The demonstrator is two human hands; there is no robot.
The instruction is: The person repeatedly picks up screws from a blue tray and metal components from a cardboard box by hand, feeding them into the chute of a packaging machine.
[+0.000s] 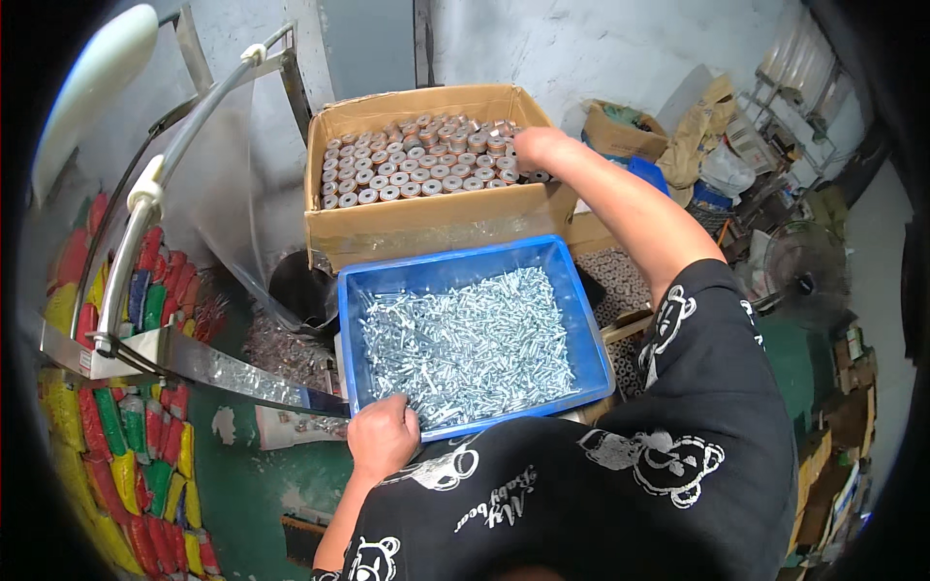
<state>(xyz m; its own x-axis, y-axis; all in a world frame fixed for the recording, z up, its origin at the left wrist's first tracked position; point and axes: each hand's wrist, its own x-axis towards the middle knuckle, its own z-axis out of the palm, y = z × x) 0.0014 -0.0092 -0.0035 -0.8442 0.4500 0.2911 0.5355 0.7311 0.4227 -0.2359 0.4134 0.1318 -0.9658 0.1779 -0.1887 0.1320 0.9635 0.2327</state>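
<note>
A blue plastic tray point(465, 254) full of small silvery screws point(475, 344) sits in front of me. My left hand point(383, 436) is closed at the tray's near left corner, against the rim; whatever its curled fingers hold is hidden. Behind the tray stands an open cardboard box point(436, 215), with spool-like metal parts point(417, 174) in rows, copper-coloured sides and grey round tops with centre holes. My right arm stretches over the tray's right side, and my right hand point(542, 152) reaches down into the box's right end. Its fingers are mostly hidden there.
On the left, a metal tube frame point(145, 194) with a curved metal strip reaches toward the tray. Red, yellow and green bags point(136, 455) are piled beyond it. More round parts point(617, 281) lie right of the tray. A fan point(799, 276) stands farther right.
</note>
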